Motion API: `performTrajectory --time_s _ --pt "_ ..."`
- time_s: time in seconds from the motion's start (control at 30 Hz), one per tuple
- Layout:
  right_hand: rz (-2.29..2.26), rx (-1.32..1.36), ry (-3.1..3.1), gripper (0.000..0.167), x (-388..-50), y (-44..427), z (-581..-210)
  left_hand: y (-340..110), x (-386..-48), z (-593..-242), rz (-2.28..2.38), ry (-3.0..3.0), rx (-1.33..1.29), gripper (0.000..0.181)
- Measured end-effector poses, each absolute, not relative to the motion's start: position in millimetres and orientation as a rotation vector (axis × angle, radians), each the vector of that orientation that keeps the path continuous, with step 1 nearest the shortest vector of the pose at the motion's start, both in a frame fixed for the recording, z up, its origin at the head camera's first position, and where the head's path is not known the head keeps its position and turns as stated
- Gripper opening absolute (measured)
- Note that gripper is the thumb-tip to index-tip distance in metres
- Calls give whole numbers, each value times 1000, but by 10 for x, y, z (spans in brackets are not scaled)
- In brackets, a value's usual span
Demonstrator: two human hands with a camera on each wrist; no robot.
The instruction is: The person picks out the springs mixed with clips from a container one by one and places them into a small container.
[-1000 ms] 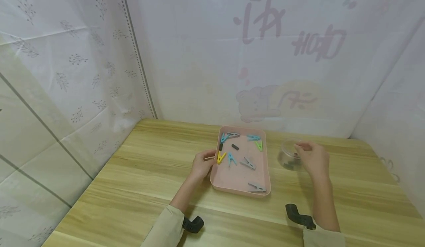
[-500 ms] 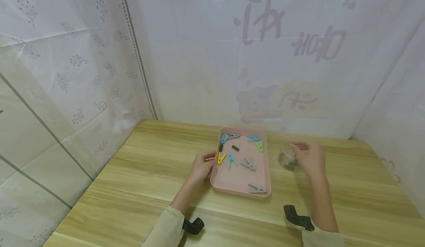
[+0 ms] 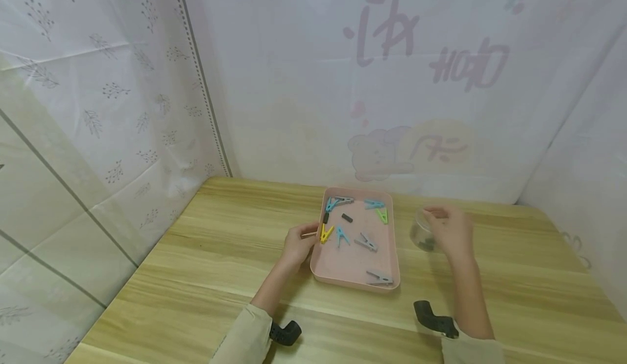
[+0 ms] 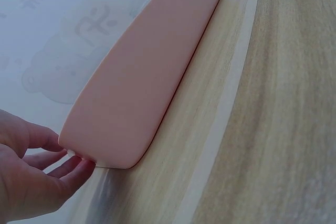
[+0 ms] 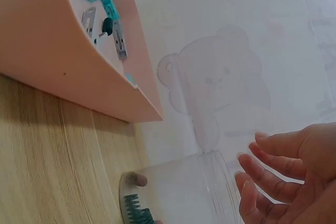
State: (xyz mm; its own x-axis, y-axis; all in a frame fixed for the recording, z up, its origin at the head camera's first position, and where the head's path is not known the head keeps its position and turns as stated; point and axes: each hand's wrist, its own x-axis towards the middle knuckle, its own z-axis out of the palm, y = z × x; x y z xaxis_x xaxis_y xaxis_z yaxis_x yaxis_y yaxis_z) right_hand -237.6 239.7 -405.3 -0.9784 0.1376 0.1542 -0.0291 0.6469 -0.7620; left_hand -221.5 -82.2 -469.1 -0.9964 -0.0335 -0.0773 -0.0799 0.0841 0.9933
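In the head view, my left hand (image 3: 297,245) holds the left side of a shallow pink tray (image 3: 338,279). The left wrist view shows thumb and fingertips at the tray's corner, the thumb near its rim. Clothespins lie in the tray: a yellow clothespin (image 3: 326,234), a green clothespin (image 3: 382,215), several blue and grey ones. A small black piece (image 3: 347,218) lies among them. Over the rim of a clear round jar (image 3: 420,235), my right hand (image 3: 453,233) hovers with loosely bent fingers; the right wrist view shows nothing in it. Dark green ridged pieces (image 5: 137,209) sit in the jar.
The wooden table (image 3: 220,233) carries the tray and the jar, which stands just right of the tray. White printed curtains (image 3: 294,108) close off the back and sides. A black wrist mount (image 3: 286,333) sits on each forearm.
My right hand has moved slightly left across the top of the jar. The left hand and the tray have stayed in place.
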Motion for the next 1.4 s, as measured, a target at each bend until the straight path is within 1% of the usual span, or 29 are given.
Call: performTrajectory --time_s 0.43,0.73,1.0,1.23,1.4 --pt "1191 -31 -2665 34 -2415 2269 -3961 -830 -2245 -4733 2097 2274 -114 42" --pt "1270 -18 -2662 36 -2432 2212 -3946 -825 -2255 -4732 2086 2298 -119 41" --pt "1266 36 -2690 38 -2488 2192 -3976 -820 -2227 -4706 2094 2292 -114 41" --pt "1218 58 -2718 36 -2539 2149 -3972 -820 -2228 -4702 2095 2288 -112 41" --pt "1247 45 -2773 39 -2562 2111 -3953 -824 -2249 -4725 2091 2283 -118 40"
